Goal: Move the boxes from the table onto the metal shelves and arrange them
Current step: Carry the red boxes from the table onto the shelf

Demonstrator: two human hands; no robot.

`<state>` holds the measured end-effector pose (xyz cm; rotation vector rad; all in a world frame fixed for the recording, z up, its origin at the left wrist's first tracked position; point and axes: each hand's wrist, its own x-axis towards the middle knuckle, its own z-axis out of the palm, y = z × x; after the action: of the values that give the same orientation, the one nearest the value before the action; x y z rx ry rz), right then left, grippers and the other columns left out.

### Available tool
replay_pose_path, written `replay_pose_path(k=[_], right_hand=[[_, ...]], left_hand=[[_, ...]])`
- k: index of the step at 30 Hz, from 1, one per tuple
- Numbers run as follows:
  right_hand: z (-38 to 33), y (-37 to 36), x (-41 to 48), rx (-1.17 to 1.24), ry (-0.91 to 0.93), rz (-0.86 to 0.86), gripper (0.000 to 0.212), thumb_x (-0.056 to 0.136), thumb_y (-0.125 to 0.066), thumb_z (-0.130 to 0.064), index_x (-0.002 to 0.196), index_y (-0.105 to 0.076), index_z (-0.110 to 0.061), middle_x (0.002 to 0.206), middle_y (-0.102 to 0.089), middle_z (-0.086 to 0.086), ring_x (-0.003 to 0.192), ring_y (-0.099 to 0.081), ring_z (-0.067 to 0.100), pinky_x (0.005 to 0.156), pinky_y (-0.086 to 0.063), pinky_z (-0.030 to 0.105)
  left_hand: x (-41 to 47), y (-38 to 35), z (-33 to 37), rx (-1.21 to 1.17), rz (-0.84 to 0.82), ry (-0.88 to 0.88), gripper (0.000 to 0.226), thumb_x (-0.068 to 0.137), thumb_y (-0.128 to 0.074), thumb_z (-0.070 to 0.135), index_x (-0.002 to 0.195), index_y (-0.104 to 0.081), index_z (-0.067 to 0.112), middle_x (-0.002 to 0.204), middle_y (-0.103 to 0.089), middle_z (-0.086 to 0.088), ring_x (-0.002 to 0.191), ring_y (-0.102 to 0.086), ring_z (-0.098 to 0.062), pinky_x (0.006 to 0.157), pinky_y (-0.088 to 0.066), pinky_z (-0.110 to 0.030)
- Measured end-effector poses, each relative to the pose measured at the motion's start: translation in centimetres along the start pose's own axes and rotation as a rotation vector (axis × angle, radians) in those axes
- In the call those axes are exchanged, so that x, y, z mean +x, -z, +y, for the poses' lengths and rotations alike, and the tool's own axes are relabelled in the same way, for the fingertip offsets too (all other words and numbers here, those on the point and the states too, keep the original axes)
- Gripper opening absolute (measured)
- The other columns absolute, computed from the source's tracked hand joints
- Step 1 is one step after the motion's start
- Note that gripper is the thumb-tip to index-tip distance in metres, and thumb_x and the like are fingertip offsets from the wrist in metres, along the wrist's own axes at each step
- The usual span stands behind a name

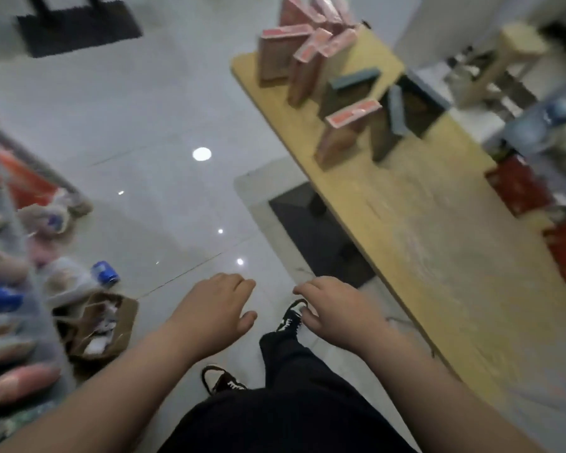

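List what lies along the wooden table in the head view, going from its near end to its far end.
Bare wooden table top first → pink-topped box beside a dark teal box → another dark teal box → cluster of pink boxes at the far end.

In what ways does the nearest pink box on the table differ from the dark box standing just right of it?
The pink box has a pink top and tan sides; the dark box is grey-blue and nearly black. The pink box shows its broad top face, while the dark box shows only a narrow edge. The pink box stands slightly nearer the table's floor-side edge. Both stand on end on the table, close together, with neither hand touching them.
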<state>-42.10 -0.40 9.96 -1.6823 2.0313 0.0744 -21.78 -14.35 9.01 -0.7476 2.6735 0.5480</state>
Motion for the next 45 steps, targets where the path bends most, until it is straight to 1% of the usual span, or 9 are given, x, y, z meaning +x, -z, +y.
replay_pose_path(k=[3, 6, 9, 22, 26, 30, 34, 38, 45], right_hand=[[2.9, -0.8, -4.6, 0.088, -0.165, 0.064, 0.042, 0.100, -0.045, -0.038, 0.140, -0.051, -0.027, 0.134, -0.057, -0.007, 0.125, -0.051, 0.014, 0.098, -0.049, 0.035], [5.9, -1.4, -8.5, 0.171, -0.299, 0.140, 0.043, 0.101, -0.044, -0.038, 0.142, -0.050, -0.028, 0.140, -0.055, -0.011, 0.129, -0.049, 0.010, 0.099, -0.047, 0.030], [9.5, -1.9, -11.4, 0.224, -0.398, 0.192, 0.042, 0.102, -0.044, -0.038, 0.143, -0.050, -0.029, 0.141, -0.054, -0.011, 0.128, -0.049, 0.010, 0.093, -0.045, 0.027], [26.4, -1.8, -18.5, 0.316, -0.578, 0.237, 0.040, 0.100, -0.047, -0.037, 0.138, -0.053, -0.026, 0.130, -0.059, -0.001, 0.124, -0.052, 0.021, 0.090, -0.049, 0.035], [30.0, -1.3, -18.6, 0.348, -0.666, 0.245, 0.040, 0.100, -0.046, -0.039, 0.138, -0.053, -0.027, 0.132, -0.058, -0.003, 0.125, -0.051, 0.019, 0.090, -0.050, 0.034], [33.7, -0.4, -17.0, 0.395, -0.769, 0.233, 0.041, 0.101, -0.045, -0.039, 0.139, -0.052, -0.027, 0.135, -0.057, -0.003, 0.125, -0.051, 0.019, 0.090, -0.049, 0.034], [36.7, 1.2, -14.8, 0.421, -0.905, 0.230, 0.040, 0.101, -0.045, -0.038, 0.139, -0.052, -0.027, 0.134, -0.057, -0.002, 0.123, -0.052, 0.020, 0.088, -0.047, 0.034], [39.5, 2.2, -13.5, 0.454, -1.058, 0.289, 0.039, 0.099, -0.048, -0.036, 0.136, -0.055, -0.026, 0.132, -0.058, -0.001, 0.122, -0.052, 0.020, 0.088, -0.050, 0.036], [48.7, 2.8, -15.0, 0.453, -1.237, 0.480, 0.051, 0.092, -0.056, -0.027, 0.143, -0.050, -0.019, 0.141, -0.049, 0.008, 0.133, -0.042, 0.027, 0.106, -0.042, 0.040]], left_hand=[[2.6, 0.5, 4.4, 0.062, -0.003, -0.152, 0.063, 0.086, -0.031, 0.055, 0.129, -0.058, 0.018, 0.116, -0.065, 0.000, 0.105, -0.061, -0.024, 0.081, -0.054, -0.040], [4.8, 0.8, 9.2, 0.107, -0.064, -0.273, 0.054, 0.093, -0.041, 0.050, 0.139, -0.049, 0.021, 0.129, -0.058, 0.003, 0.116, -0.055, -0.020, 0.092, -0.049, -0.035], [7.1, 0.9, 13.4, 0.143, -0.084, -0.372, 0.055, 0.096, -0.045, 0.048, 0.144, -0.045, 0.022, 0.137, -0.055, 0.004, 0.123, -0.051, -0.018, 0.098, -0.046, -0.034], [19.1, 1.6, 29.5, 0.162, -0.055, -0.442, 0.052, 0.099, -0.041, 0.050, 0.147, -0.039, 0.030, 0.145, -0.047, 0.013, 0.133, -0.041, -0.010, 0.098, -0.041, -0.026], [23.0, 2.1, 31.6, 0.198, -0.094, -0.506, 0.069, 0.085, -0.026, 0.059, 0.135, -0.056, 0.023, 0.127, -0.063, 0.005, 0.117, -0.059, -0.022, 0.086, -0.051, -0.035], [29.2, 2.8, 32.3, 0.235, -0.074, -0.588, 0.061, 0.085, -0.035, 0.054, 0.126, -0.063, 0.018, 0.114, -0.068, 0.000, 0.103, -0.065, -0.027, 0.076, -0.054, -0.038], [36.0, 4.1, 33.5, 0.224, -0.135, -0.679, 0.049, 0.095, -0.052, 0.044, 0.138, -0.053, 0.020, 0.130, -0.060, 0.000, 0.119, -0.056, -0.026, 0.088, -0.049, -0.037], [42.8, 5.5, 35.7, 0.259, -0.161, -0.776, 0.049, 0.097, -0.051, 0.044, 0.141, -0.048, 0.021, 0.133, -0.057, -0.002, 0.122, -0.053, -0.026, 0.092, -0.048, -0.038], [54.8, 6.7, 42.4, 0.270, -0.074, -0.825, 0.069, 0.091, -0.059, 0.040, 0.150, -0.033, 0.016, 0.143, -0.045, -0.010, 0.130, -0.043, -0.032, 0.103, -0.042, -0.044]])
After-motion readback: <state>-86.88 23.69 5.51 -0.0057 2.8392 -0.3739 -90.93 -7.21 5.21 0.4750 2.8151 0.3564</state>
